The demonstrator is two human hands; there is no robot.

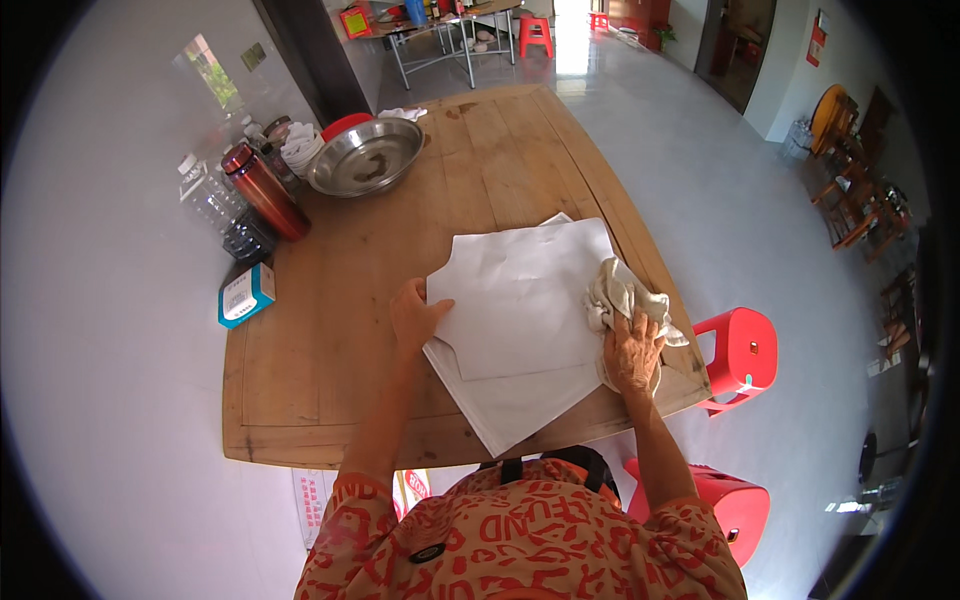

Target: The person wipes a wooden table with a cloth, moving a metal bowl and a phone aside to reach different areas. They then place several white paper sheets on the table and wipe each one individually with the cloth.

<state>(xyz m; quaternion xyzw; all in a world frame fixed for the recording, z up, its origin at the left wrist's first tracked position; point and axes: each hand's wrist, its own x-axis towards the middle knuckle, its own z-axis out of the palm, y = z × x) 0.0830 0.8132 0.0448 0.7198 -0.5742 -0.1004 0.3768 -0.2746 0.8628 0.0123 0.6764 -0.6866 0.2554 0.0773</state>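
Note:
A white sheet with cut-in corners (525, 307) lies on the wooden table (337, 337), over another white sheet (510, 420) whose lower corner sticks out towards me. My left hand (420, 319) holds the upper sheet at its left edge, thumb on top; the other fingers are partly hidden. At the right, my right hand (634, 356) is on a crumpled off-white cloth (619, 292), fingertips pressed into its folds. The cloth covers part of the sheets' right edge. Beneath my right palm shows the pale rim of something round, mostly covered.
A metal basin (367, 157), a red metallic flask (266, 191), plastic bottles (210, 195) and a teal-and-white box (247, 295) line the table's left side. Red plastic stools stand right (739, 352) and lower right (720, 502). A folding table (450, 19) stands further back.

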